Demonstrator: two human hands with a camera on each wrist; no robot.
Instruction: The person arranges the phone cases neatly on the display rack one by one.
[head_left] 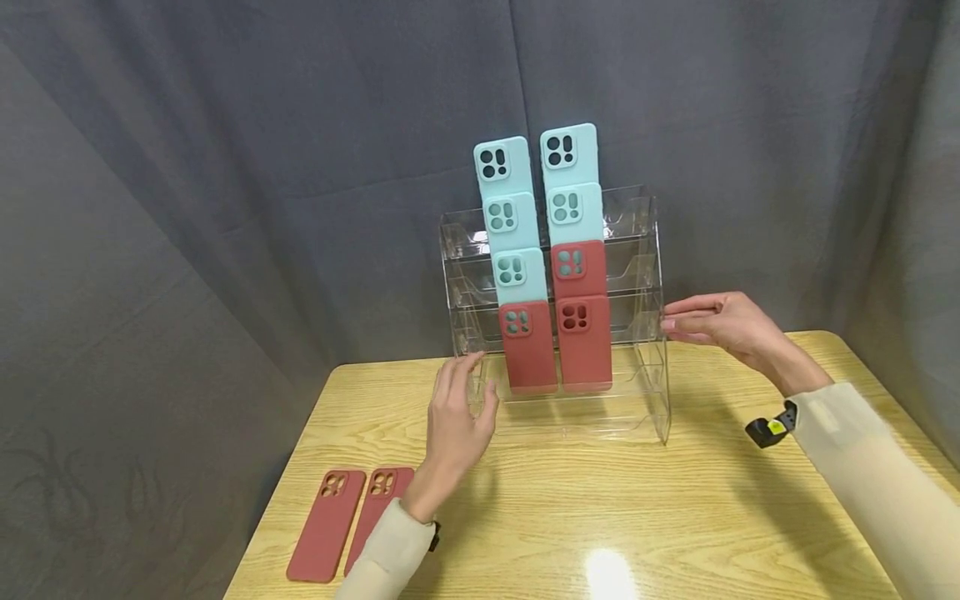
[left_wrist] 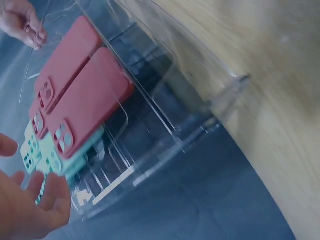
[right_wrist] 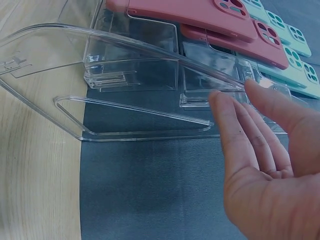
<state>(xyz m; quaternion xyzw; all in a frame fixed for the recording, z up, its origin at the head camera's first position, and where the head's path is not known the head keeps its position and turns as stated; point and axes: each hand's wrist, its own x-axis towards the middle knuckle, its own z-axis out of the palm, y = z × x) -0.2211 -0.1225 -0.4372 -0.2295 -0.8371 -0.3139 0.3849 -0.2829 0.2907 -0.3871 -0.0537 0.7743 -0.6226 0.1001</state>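
Note:
A clear acrylic display rack [head_left: 654, 379] stands on the table, its tiers holding two columns of phone cases. Light teal phone cases [head_left: 570, 167] fill the upper tiers. Lower down are red phone cases: two side by side at the front, including the left one [head_left: 528, 358], and another [head_left: 588, 279] behind the right one. At the rack's left side is my left hand [head_left: 457, 417], fingers spread, nothing in them. My right hand [head_left: 738, 333] has fingers extended, fingertips right at the edge of the right side panel [right_wrist: 150, 50], thumb along its near side.
Two more red phone cases lie flat at the table's left, one [head_left: 326, 525] fully visible and the other [head_left: 378, 500] partly behind my left forearm. Dark grey curtain [head_left: 337, 167] hangs close behind the rack and along both sides of the wooden table [head_left: 555, 517].

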